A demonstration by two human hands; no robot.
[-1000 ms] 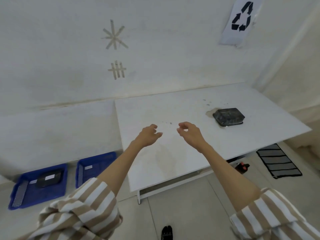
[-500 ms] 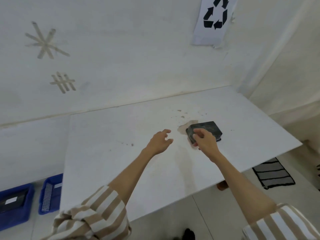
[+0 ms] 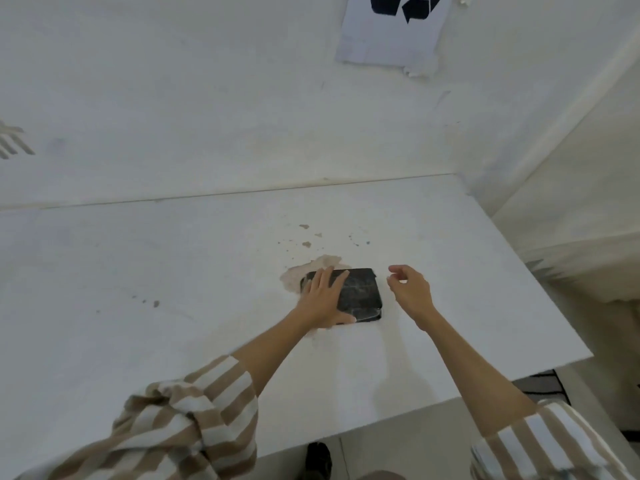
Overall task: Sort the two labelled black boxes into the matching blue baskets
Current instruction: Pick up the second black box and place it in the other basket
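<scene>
A flat black box [image 3: 360, 294] lies on the white table [image 3: 173, 271], over a tan stain. My left hand [image 3: 320, 299] rests on the box's left part, fingers spread over its top and thumb along its near edge. My right hand [image 3: 410, 292] hovers just right of the box, fingers loosely curled, not touching it. No label shows on the box from here. Neither blue basket is in view, nor is a second box.
A paper sheet with a black recycling symbol [image 3: 391, 26] hangs on the wall above. The table's right corner [image 3: 585, 355] is close to my right arm. A striped mat [image 3: 540, 386] lies on the floor beyond it.
The view swung right, so the blue baskets left the frame. My right hand came off the box and moved to its right. My left hand moved onto the box.
</scene>
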